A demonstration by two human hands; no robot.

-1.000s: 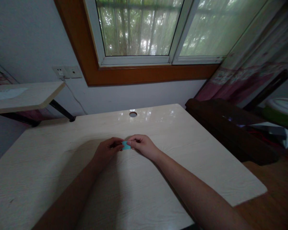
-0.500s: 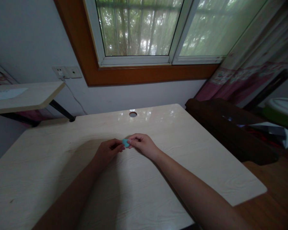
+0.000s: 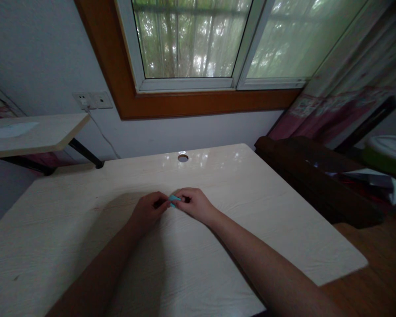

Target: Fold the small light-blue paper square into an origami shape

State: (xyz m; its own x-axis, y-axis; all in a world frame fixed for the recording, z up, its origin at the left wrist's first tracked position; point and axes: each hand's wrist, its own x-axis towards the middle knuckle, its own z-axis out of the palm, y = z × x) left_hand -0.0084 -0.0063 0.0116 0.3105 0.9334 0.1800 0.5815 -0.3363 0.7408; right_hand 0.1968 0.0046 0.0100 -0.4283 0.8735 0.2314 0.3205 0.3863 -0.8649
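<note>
A small light-blue piece (image 3: pixel 174 199), perhaps paper, sits between my two hands over the middle of the pale wooden table (image 3: pixel 198 246). My left hand (image 3: pixel 150 208) pinches its left side between thumb and fingertips. From the right, my right hand (image 3: pixel 195 202) grips the other side, thumb below and fingers on top. Fingers cover much of the piece, so its exact shape is hidden.
A round cable hole (image 3: pixel 183 158) lies near the table's back edge. At the left a raised shelf (image 3: pixel 62 132) on black legs holds a sheet of paper (image 3: pixel 13 130). Dark brown furniture (image 3: pixel 303 176) stands beyond the right edge. A window (image 3: pixel 191 44) is behind.
My right hand has shifted slightly down and its fingers have curled further over the light-blue piece, which now shows less and looks turned. My left hand has barely moved.
</note>
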